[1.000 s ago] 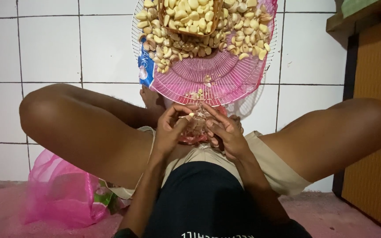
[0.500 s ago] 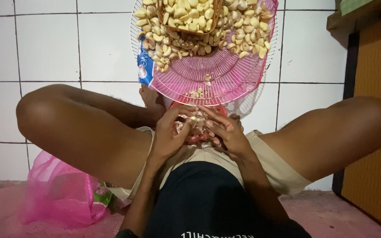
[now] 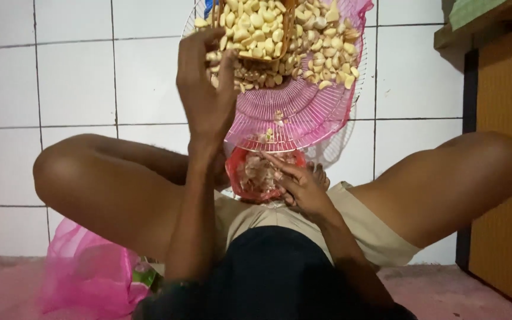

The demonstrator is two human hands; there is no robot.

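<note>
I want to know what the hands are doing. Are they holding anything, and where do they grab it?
The left hand is raised by the pile of peeled garlic cloves; whether it pinches one cannot be told. The right hand rests on the red mesh bag at its near edge.

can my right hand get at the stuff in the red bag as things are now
Probably yes. The right hand already rests at the open mouth of the red bag, nothing lying between them; the left hand is raised, clear of it.

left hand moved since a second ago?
Yes. The left hand has gone up from the red mesh bag at the lap to the peeled garlic cloves on the pink fan-guard tray. The right hand is at the bag.
</note>
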